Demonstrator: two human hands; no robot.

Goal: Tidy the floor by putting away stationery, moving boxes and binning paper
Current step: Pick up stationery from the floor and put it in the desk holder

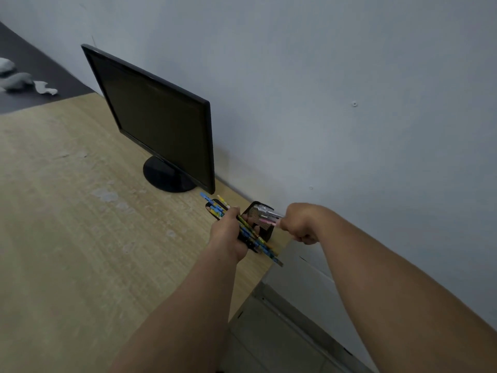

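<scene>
One wide-angle view, from a camera worn on the person's head. It faces forward and down across a pale wooden counter (67,211) toward a grey-white wall (349,76). The frame is tilted, so the line where counter meets wall runs diagonally from upper left to lower right. Both bare forearms enter from the bottom edge, close to the lens, and the left grip (228,232) and right grip (298,224) sit at arm's length, just below centre. A dark monitor (156,117) stands farther off, left of centre. The top-left corner takes in distant dark floor (40,63) with crumpled paper (18,80).
</scene>
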